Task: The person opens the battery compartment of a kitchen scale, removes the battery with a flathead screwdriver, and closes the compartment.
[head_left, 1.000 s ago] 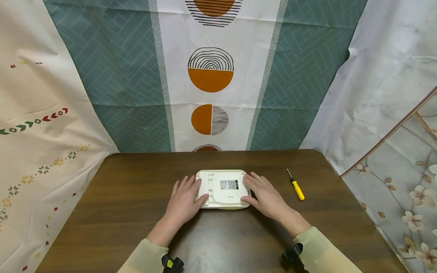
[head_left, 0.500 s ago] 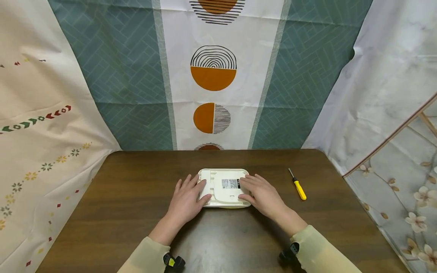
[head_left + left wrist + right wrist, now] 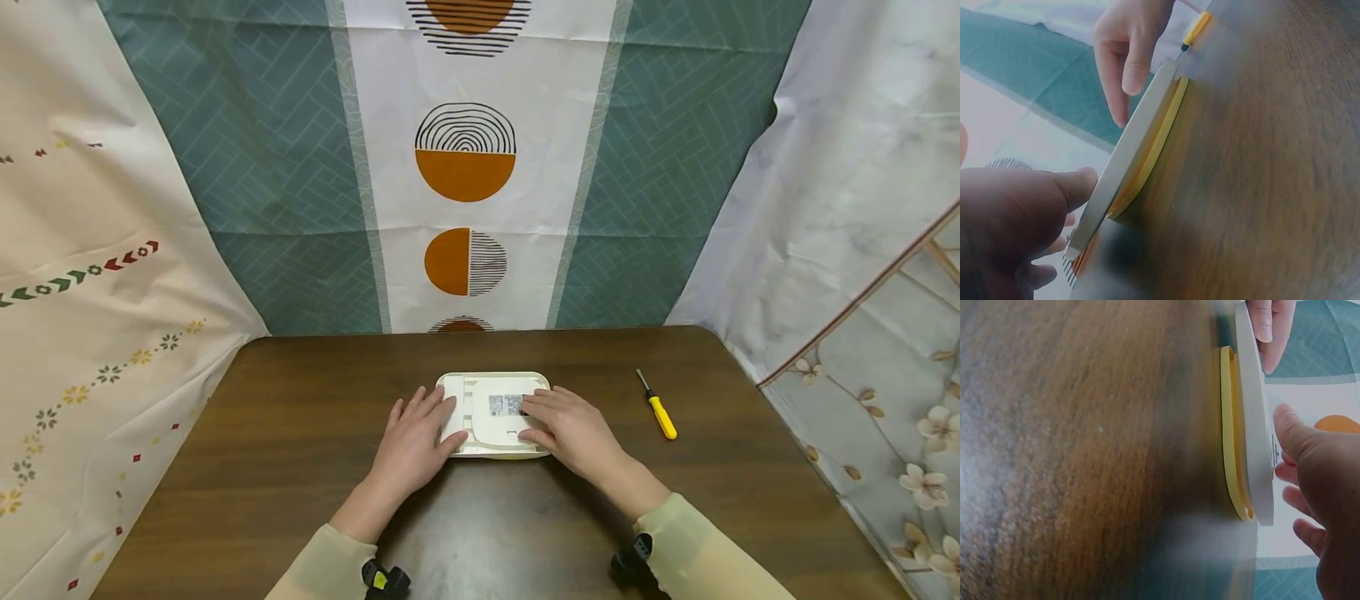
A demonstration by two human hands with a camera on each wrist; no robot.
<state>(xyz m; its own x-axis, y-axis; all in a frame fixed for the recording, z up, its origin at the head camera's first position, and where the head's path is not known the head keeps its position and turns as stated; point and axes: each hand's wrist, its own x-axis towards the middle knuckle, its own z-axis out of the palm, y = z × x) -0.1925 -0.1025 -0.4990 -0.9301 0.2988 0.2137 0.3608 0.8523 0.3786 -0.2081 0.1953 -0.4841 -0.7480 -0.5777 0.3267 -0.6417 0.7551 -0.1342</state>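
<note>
While a brown wood-grain table (image 3: 262,442) fills the lower part of the head view, glossy with glare at 6 o'clock, hanging cloth encloses it: a teal-and-white cloth (image 3: 285,167) at 12 o'clock, a cream cloth (image 3: 75,200) at 10 and a pale floral cloth (image 3: 862,250) at 2. Four printed circles (image 3: 465,175) run down the middle cloth, the highest and lowest only partly visible.

One white device (image 3: 487,435) lies near the middle of the table, bearing one label (image 3: 502,406) on its upper face; one yellow base (image 3: 1155,153) shows beneath, between it and the wood. One yellow-handled screwdriver (image 3: 663,419) lies well apart at the device's 3 o'clock, its tip pointing to 11.

Two hands attend the device, from two pale sleeves (image 3: 322,562), with two dark wrist units (image 3: 386,581) below. At its 8 o'clock, the left hand (image 3: 411,443) has its fingers extended and slightly spread over the end, thumb apart and touching the edge. At 4 o'clock, the right hand (image 3: 576,432) keeps its fingers close together, gently bent over the face and partly covering the label, thumb apart; whether those fingers press or merely hover, I cannot tell
</note>
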